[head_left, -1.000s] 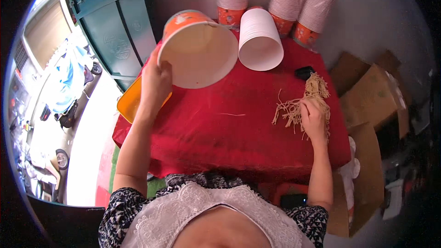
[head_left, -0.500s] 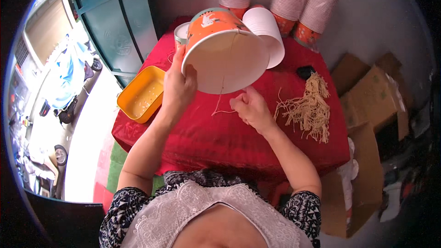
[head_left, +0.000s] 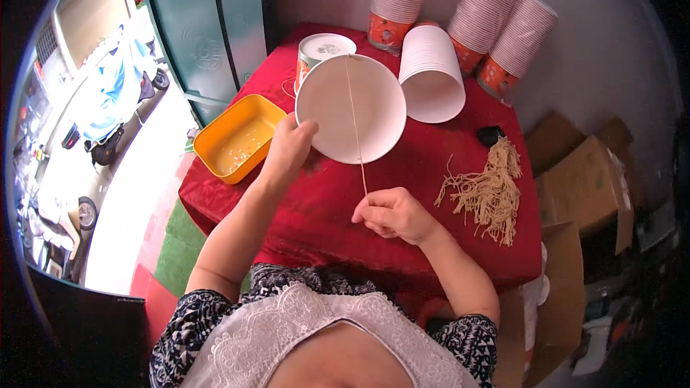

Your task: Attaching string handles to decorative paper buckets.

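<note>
My left hand (head_left: 290, 145) grips the left side of a large paper bucket (head_left: 327, 118), whose white open mouth faces me. A tan string (head_left: 356, 111) is fixed at the far rim and runs straight across the mouth, over the near rim. Its lower end is pinched in the closed fingers of my right hand (head_left: 394, 214), just below the bucket. Behind the bucket, another paper bucket (head_left: 327, 46) stands upside down with its base up. A nested stack of white buckets (head_left: 433, 75) lies to the right, open end toward me.
A yellow plastic tray (head_left: 240, 140) with small white bits sits on the red-covered table (head_left: 424, 172) at left. A bundle of tan strings (head_left: 496, 190) and a small black object (head_left: 490, 135) lie at right. Tall bucket stacks (head_left: 485, 14) stand by the wall; cardboard boxes (head_left: 582, 187) are beside the table.
The bucket has turned so its mouth faces me more squarely and is lower. My right hand has moved down toward me, and the slack string is now pulled straight.
</note>
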`<move>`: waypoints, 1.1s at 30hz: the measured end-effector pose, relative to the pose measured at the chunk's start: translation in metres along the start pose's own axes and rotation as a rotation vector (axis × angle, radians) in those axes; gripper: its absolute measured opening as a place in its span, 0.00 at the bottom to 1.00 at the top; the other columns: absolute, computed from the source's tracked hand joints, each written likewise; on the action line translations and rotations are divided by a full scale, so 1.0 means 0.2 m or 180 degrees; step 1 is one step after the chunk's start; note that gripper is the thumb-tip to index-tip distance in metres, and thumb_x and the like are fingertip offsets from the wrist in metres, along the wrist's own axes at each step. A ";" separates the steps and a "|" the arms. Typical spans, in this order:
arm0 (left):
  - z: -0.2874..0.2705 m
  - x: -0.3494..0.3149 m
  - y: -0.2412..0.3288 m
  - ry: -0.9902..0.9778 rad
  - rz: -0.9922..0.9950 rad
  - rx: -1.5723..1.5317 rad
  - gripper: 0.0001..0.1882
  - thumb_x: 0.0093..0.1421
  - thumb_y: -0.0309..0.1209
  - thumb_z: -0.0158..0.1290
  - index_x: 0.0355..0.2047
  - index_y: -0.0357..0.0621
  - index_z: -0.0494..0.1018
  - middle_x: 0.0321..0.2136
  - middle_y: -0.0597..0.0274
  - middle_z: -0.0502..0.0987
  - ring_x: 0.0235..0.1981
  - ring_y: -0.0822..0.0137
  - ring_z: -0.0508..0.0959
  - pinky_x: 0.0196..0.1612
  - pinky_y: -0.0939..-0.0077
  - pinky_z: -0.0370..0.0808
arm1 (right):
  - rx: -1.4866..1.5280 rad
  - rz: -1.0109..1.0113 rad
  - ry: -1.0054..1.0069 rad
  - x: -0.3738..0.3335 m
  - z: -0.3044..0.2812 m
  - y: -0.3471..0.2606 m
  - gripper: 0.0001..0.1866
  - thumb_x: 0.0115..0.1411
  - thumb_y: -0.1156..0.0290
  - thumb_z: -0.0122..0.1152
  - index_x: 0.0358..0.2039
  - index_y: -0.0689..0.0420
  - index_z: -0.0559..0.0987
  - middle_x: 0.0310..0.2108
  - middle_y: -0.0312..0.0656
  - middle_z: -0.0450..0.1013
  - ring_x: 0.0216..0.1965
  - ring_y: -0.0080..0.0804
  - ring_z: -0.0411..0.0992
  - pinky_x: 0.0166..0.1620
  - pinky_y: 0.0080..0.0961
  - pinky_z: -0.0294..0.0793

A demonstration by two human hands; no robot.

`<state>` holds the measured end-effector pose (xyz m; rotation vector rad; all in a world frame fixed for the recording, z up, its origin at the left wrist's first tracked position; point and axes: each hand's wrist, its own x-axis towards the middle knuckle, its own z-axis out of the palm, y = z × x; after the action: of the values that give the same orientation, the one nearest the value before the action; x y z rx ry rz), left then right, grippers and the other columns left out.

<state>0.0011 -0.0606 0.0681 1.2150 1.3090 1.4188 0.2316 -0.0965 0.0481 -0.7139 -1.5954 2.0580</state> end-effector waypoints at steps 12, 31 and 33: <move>-0.06 0.04 0.07 -0.0510 -0.1020 -0.0102 0.19 0.56 0.33 0.41 0.30 0.22 0.70 0.17 0.45 0.76 0.11 0.58 0.75 0.14 0.68 0.74 | 0.0272 -0.0971 0.0430 -0.24 -0.01 -0.08 0.14 0.63 0.67 0.55 0.30 0.68 0.76 0.21 0.44 0.74 0.15 0.16 0.65 0.17 0.10 0.59; 0.08 -0.32 0.04 -0.0148 0.1433 0.0652 0.06 0.61 0.24 0.51 0.28 0.33 0.71 0.20 0.60 0.69 0.22 0.76 0.67 0.25 0.79 0.65 | 0.1164 -0.2124 0.1691 0.00 0.02 -0.06 0.11 0.67 0.67 0.48 0.33 0.61 0.76 0.27 0.41 0.74 0.17 0.19 0.65 0.17 0.16 0.64; 0.05 -0.30 0.00 -0.0335 0.0894 0.0824 0.09 0.62 0.25 0.51 0.26 0.32 0.71 0.18 0.59 0.68 0.20 0.76 0.66 0.23 0.77 0.64 | 0.0644 -0.1826 0.1806 0.00 -0.01 -0.06 0.11 0.66 0.69 0.48 0.34 0.61 0.76 0.27 0.40 0.74 0.18 0.18 0.65 0.18 0.16 0.64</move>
<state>0.0219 -0.1179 0.0615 1.6778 1.3163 1.3838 0.2337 -0.0918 0.0590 -0.6019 -1.0835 1.4070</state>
